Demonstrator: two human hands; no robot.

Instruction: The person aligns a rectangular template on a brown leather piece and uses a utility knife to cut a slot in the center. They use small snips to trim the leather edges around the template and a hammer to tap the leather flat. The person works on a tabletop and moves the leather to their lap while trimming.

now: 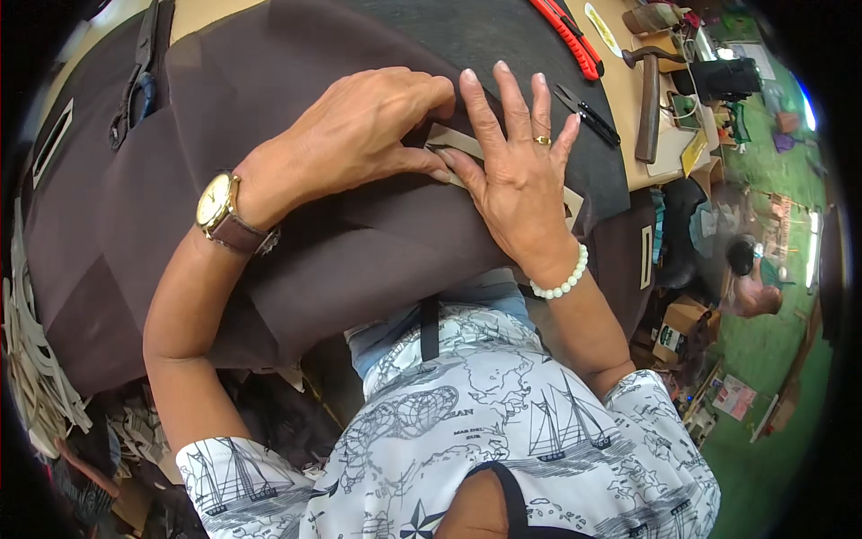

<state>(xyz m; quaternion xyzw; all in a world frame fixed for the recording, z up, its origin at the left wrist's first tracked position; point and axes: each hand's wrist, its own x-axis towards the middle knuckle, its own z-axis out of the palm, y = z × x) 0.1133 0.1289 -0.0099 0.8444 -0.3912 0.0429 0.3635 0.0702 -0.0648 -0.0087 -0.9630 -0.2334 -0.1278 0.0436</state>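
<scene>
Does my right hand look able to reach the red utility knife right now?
Probably yes: between your right hand and the red utility knife, only black mat appears to lie.

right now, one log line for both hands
left hand: fingers bent, at pale strip; right hand: fingers spread, over strip; brown material: under both

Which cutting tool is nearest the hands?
The black snips, just beside the right hand; the red cutter lies farther off, the scissors far left.
</scene>
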